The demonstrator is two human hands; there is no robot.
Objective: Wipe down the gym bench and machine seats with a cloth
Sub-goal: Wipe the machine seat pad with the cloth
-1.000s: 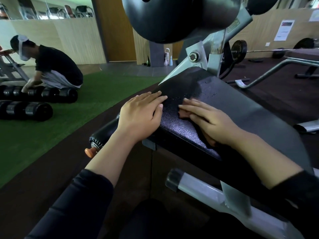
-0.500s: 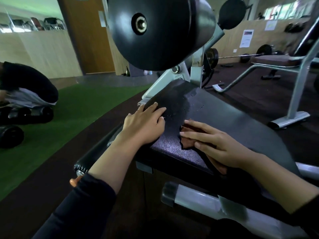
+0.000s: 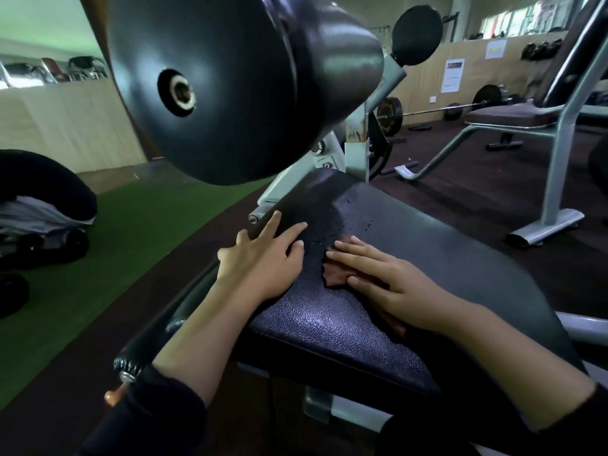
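Black machine seat (image 3: 345, 327) wetted at mid-pad, brown cloth (image 3: 335, 274) pressed flat near its middle under the straight-fingered right hand (image 3: 391, 284), left hand (image 3: 263, 258) laid flat, fingers spread, on the seat's left edge

Both hands lie on the seat (image 3: 411, 245): left hand (image 3: 263, 261) near its left edge, right hand (image 3: 391, 284) on the cloth (image 3: 335, 274) beside it.

Both forearms reach forward from dark sleeves. The left hand (image 3: 263, 258) lies flat, palm down, fingers straight and spread on the seat pad (image 3: 329, 324). Just beside it the right hand (image 3: 391, 281), fingers straight, presses the cloth (image 3: 335, 274) against that pad.
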